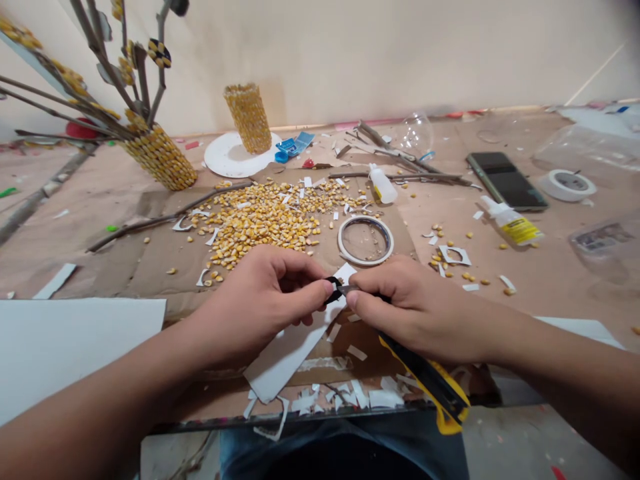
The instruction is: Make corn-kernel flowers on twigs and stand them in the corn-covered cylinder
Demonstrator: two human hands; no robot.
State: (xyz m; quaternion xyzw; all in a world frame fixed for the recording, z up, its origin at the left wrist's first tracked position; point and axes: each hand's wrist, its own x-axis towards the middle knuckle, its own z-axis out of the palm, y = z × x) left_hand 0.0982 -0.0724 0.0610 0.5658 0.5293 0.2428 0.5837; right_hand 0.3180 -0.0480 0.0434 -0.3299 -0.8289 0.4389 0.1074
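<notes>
My left hand [280, 287] pinches a small, black, curved piece [331, 291] above a white card strip [287, 363], my right hand [423, 308] gripping a yellow-and-black utility knife [425, 375], tip at that piece — seemingly unfinished, though a yellow kernel-covered cylinder [249, 121] behind looks done.

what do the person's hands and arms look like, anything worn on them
The left hand and right hand are both bare: no gloves, rings or watch show. The left forearm and right forearm are uncovered too, with no sleeve or bracelet in view. No clear markings can be made out on either arm.
</notes>
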